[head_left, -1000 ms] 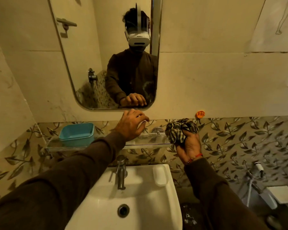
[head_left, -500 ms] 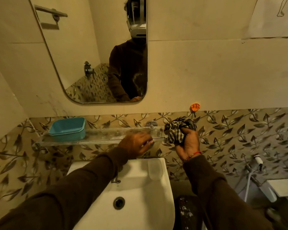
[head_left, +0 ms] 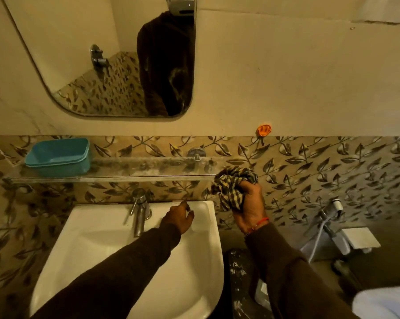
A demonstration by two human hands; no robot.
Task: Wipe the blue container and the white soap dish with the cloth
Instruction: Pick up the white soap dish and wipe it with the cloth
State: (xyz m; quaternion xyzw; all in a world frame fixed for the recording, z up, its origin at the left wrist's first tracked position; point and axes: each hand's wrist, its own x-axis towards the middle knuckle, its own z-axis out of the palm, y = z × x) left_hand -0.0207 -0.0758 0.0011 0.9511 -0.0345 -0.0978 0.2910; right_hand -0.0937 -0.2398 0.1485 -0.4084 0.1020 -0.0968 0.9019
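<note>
Nearest the camera, two dark sleeves are seen reaching forward over a white sink (head_left: pixel 97 245). The left hand (head_left: pixel 178 219) is laid palm-down on the sink's back right ledge, just right of the chrome tap (head_left: pixel 140 210); its fingers are bent over the spot, but whether anything is grasped beneath them cannot be told — the white soap dish cannot be made out. The right hand (head_left: pixel 249 208) is raised beside the sink's right edge, palm turned toward the camera, and its grip is clenched around a bunched checked cloth (head_left: pixel 233 187), which spills out above and to the left of the fist. A red thread is worn at that wrist.

Further back, a glass shelf (head_left: pixel 134 171) is fixed along the leaf-patterned tiles, its right end close to the cloth. The blue container (head_left: pixel 58 156) is set upright at the shelf's left end — well apart from both hands. Above, a mirror (head_left: pixel 79 54) is mounted on the plain wall, and an orange hook (head_left: pixel 264 130) is stuck to the right of it.
</note>
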